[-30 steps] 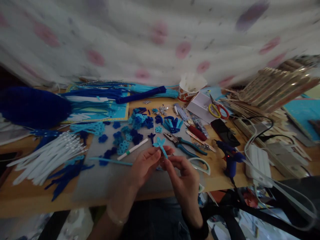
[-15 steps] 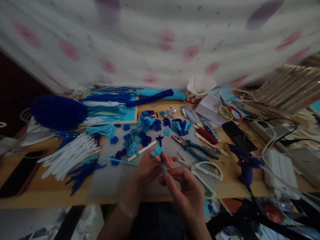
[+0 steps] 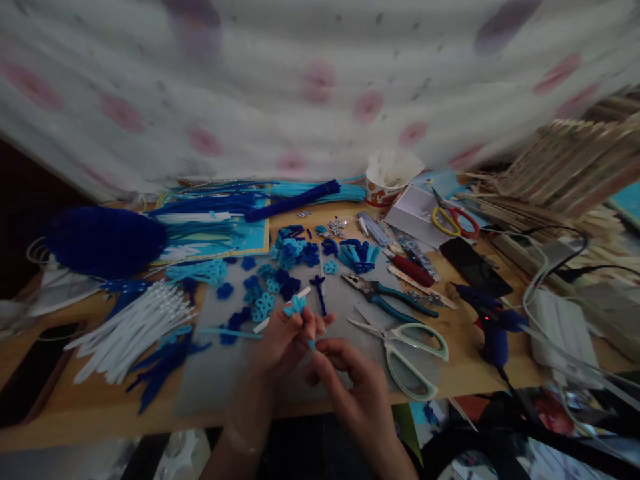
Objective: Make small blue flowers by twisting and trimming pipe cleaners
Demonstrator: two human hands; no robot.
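Note:
A light blue pipe cleaner flower with looped petals sticks up from the fingers of my left hand, which pinches it just under the petals. My right hand has thumb and forefinger closed on the flower's lower end, where a bit of light blue shows. Beyond the fingers a dark blue pipe cleaner piece lies on the grey mat. A white stick is partly covered by my left hand. White-handled scissors lie spread to the right of my hands.
Teal-handled pliers rest behind the scissors, and a blue glue gun with a red light stands at the right. Blue pipe cleaner flowers cover the mat's back. White pipe cleaners and a phone lie left.
Both hands have shifted left and slightly down with the flower, which now leans left. More of the scissors and of the dark blue piece shows. The camera view has moved a little.

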